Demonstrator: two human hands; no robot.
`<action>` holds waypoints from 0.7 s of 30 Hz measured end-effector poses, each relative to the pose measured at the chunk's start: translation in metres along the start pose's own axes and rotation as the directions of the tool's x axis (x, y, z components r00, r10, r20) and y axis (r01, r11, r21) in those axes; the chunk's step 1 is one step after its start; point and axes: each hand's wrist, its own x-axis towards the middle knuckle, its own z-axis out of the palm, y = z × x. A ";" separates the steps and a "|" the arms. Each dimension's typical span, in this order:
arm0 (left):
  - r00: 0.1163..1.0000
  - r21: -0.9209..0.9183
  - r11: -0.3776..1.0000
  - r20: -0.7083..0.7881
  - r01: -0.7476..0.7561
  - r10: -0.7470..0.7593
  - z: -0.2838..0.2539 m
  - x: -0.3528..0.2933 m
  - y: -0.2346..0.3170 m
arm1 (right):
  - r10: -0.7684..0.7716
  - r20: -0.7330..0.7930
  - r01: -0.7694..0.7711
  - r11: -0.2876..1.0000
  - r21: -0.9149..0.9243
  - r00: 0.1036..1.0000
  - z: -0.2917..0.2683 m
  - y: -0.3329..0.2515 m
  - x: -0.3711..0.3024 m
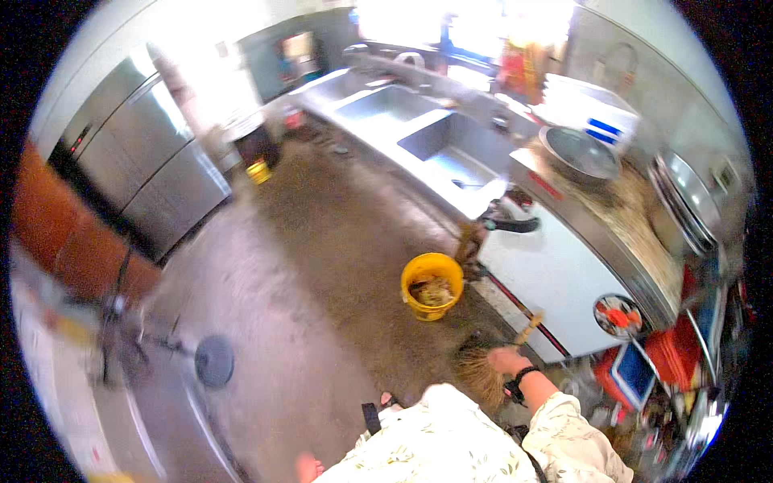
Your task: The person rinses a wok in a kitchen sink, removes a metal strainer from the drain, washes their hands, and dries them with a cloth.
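Note:
My right hand (pixel 506 361), with a black band and a dark watch at the wrist, is closed on a straw broom (pixel 481 375). The broom's short tan handle (pixel 529 328) sticks out beyond my fist towards the white cabinet, and its bristles fan out to the left, low over the floor. My left hand (pixel 309 467) shows only in part and blurred at the lower edge, beside my pale leaf-print shirt; its fingers are unclear. Ahead, a yellow bucket (pixel 432 287) with food scraps or litter in it stands on the floor.
The white chest-like cabinet (pixel 547 270) and a steel double sink (pixel 463 157) line the right side. On the counter rests a metal bowl (pixel 580 153). Red and blue crates (pixel 636 374) crowd the lower right. A steel refrigerator (pixel 141 157) stands left, near a round grey disc (pixel 214 361).

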 end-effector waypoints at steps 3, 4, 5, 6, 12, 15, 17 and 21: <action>0.958 -0.327 0.939 0.285 0.104 -0.007 -0.048 0.085 0.117 | 0.019 -0.151 0.028 0.953 0.303 0.988 -0.086 -0.092 0.026; 0.901 -0.461 0.866 0.432 0.194 0.029 -0.064 0.105 0.150 | 0.075 -0.160 0.003 0.898 0.439 0.984 -0.125 -0.124 0.027; 0.930 -0.210 0.971 0.322 -0.114 0.178 -0.046 0.125 0.180 | 0.093 -0.243 0.028 0.891 0.454 0.966 -0.143 -0.125 0.032; 0.926 0.123 0.929 0.197 -0.350 0.322 -0.030 0.141 0.210 | 0.100 -0.319 0.062 0.885 0.461 0.942 -0.157 -0.126 0.039; 0.586 0.557 0.256 0.560 -0.790 0.586 0.053 0.202 0.337 | 0.292 -0.610 0.590 0.161 0.791 0.737 -0.318 -0.178 0.091; 0.155 0.333 -0.538 0.924 -0.774 0.349 0.061 0.212 0.390 | 0.650 -0.665 0.807 0.134 0.575 0.367 -0.408 -0.179 0.091; 0.380 0.517 -0.312 0.831 -0.797 0.406 0.099 0.205 0.426 | 0.803 -0.575 0.801 0.239 0.549 0.155 -0.440 -0.136 0.073; 0.513 0.675 -0.169 0.677 -0.718 0.527 0.125 0.211 0.470 | 0.912 -0.318 0.702 0.048 0.711 0.259 -0.478 -0.078 0.052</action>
